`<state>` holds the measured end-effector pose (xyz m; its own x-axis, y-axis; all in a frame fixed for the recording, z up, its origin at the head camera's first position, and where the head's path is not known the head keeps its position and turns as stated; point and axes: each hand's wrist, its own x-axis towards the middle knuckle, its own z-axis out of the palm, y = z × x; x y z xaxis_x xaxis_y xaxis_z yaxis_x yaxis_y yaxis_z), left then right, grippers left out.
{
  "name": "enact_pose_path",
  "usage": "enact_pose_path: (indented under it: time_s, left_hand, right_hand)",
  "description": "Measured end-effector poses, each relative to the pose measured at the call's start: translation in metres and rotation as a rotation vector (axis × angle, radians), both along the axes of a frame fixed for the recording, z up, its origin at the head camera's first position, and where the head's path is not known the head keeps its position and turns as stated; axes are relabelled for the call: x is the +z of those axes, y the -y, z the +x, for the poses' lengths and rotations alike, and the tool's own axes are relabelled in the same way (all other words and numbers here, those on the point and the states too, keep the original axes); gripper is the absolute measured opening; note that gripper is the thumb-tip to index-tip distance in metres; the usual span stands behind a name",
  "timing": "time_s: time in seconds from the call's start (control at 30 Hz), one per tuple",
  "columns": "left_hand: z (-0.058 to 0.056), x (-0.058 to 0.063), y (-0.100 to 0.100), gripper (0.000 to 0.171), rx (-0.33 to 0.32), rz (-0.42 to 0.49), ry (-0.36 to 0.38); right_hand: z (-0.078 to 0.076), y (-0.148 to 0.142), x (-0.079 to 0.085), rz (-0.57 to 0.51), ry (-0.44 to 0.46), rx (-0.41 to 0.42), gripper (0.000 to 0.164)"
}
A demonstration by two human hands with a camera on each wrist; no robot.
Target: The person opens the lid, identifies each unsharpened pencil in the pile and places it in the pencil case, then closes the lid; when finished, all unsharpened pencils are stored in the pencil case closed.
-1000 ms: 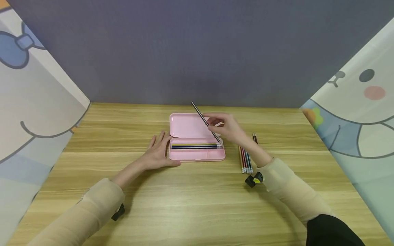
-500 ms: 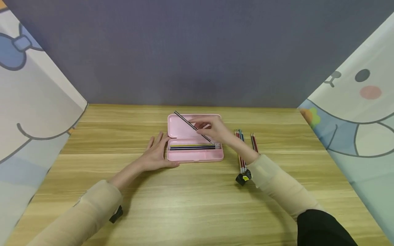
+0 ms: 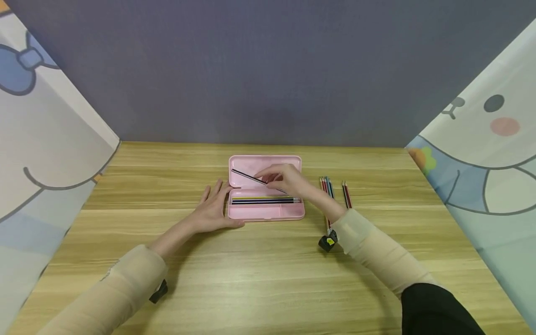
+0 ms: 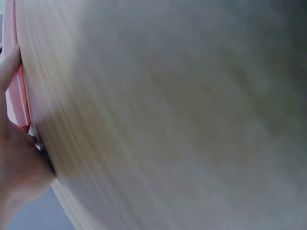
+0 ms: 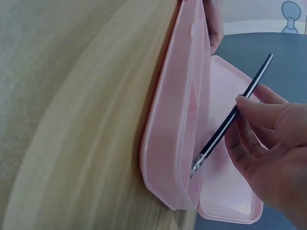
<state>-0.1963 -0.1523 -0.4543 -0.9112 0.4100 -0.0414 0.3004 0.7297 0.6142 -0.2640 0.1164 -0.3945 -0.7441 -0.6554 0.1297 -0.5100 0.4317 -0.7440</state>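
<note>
A pink pencil case [image 3: 255, 212] lies with its lid [image 3: 247, 163] folded back on the table. Several pencils [image 3: 264, 200], dark ones and a yellow one, lie side by side in its long rear compartment. My right hand [image 3: 286, 179] pinches a black-and-white striped pencil [image 5: 223, 127] between thumb and fingers. That pencil slants over the case, its eraser end low at the compartment's right end, as the right wrist view shows. With fingers spread, my left hand [image 3: 213, 209] rests against the case's left end, its thumb along the front edge.
Right of the case lies a bunch of pencils [image 3: 326, 186], partly hidden behind my right wrist. A few more pencils [image 3: 346, 194] lie just beyond it. A grey panel [image 3: 268, 74] rises at the back of the wooden table [image 3: 259, 274].
My right hand has moved left and lower over the case. The striped pencil has tipped from steep to flatter, its far end swinging left and down. My left hand stays at the case.
</note>
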Motion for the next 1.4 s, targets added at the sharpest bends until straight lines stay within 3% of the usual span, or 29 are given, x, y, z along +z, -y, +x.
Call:
enact_pose_path:
  time_s: [0.4,0.73,1.4]
  left_hand:
    - [-0.001,-0.001,0.0,0.1,-0.001,0.006,0.001]
    - [0.0,0.0,0.001,0.105,-0.004,0.002,0.017]
    - [0.001,0.0,0.0,0.102,-0.002,0.005,0.005]
  right_hand:
    - [0.0,0.001,-0.008,0.071,-0.039,0.045,0.031]
    - [0.003,-0.001,-0.013,0.176,-0.123,0.016,0.032]
    - [0.009,-0.002,-0.017,0.231,-0.197,-0.03,0.035]
